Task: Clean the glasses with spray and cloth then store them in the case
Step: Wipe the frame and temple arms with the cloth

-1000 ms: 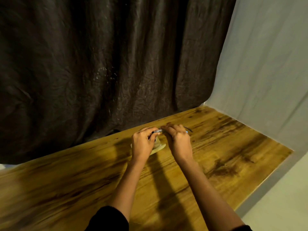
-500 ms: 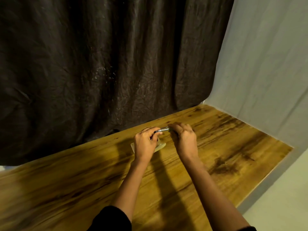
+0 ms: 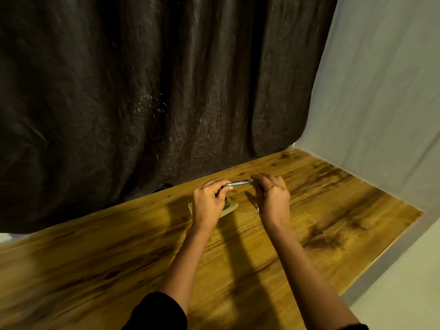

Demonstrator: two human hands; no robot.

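Both hands hold the glasses (image 3: 239,183) a little above the wooden table (image 3: 333,210), near its far edge. My left hand (image 3: 208,204) pinches the left end of the dark frame. My right hand (image 3: 273,198) grips the right end with curled fingers. Only a thin dark bar of the frame shows between the hands; the lenses are hidden. A pale cloth (image 3: 229,209) lies flat on the table under my left hand, mostly covered by it. No spray bottle or case is in view.
A dark wrinkled curtain (image 3: 142,103) hangs behind the table's far edge. A pale grey sheet (image 3: 381,91) closes off the right side. The table's right edge (image 3: 385,246) runs diagonally, with pale floor beyond it.
My right hand has slid a little to the right along the glasses, so more of the frame shows between the hands. The left hand has stayed over the cloth.
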